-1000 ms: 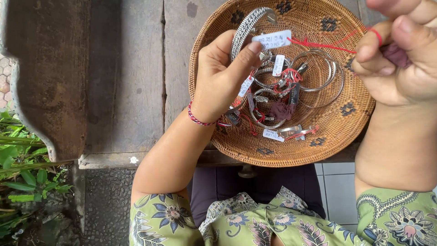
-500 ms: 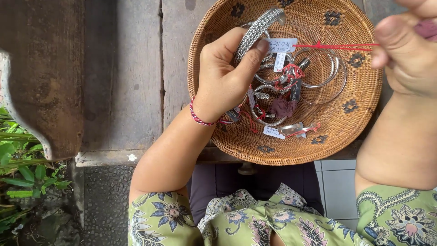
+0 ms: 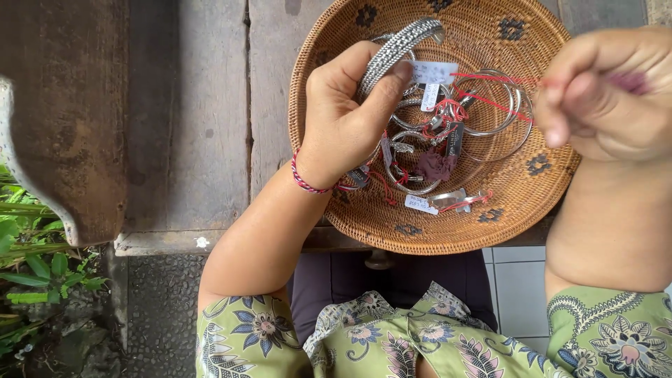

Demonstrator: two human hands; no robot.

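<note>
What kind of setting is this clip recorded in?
Probably an outdoor jewellery stall or craft workplace: a woven basket of silver bangles with white paper tags sits on a weathered wooden table, with green plants beside it.

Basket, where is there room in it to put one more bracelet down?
The woven basket is bare along its right and lower wall, past the plain silver bangles. The middle is crowded with bracelets and paper tags. The wooden tabletop left of the left hand is bare too.

A single head-worn camera looks steeply down, close over the woven basket [image 3: 532, 203].
</note>
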